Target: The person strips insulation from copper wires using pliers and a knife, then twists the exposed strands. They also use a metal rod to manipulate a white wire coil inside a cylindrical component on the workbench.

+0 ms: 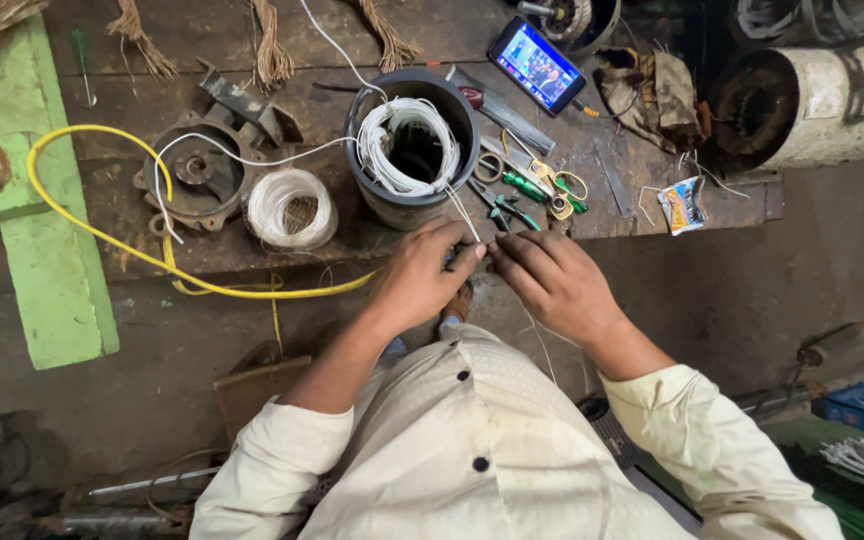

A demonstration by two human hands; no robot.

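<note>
My left hand [420, 275] and my right hand [549, 280] meet fingertip to fingertip at the front edge of a low wooden board [252, 250]. Both pinch a thin white wire [464, 212] that runs up to a motor stator [414, 150], a dark cylinder with white windings draped over its rim. What lies between the fingertips is too small to make out. A coil of white wire [292, 207] lies to the left of the stator. Green-handled pliers [514, 212] and scissors [552, 190] lie just beyond my right hand.
A rusty motor end cover [197, 175] sits left of the coil. A yellow cable [102, 225] loops over the board. A phone [537, 65] with a lit screen lies at the back; a large motor housing [802, 100] is at right. A green plank [47, 250] lies at left.
</note>
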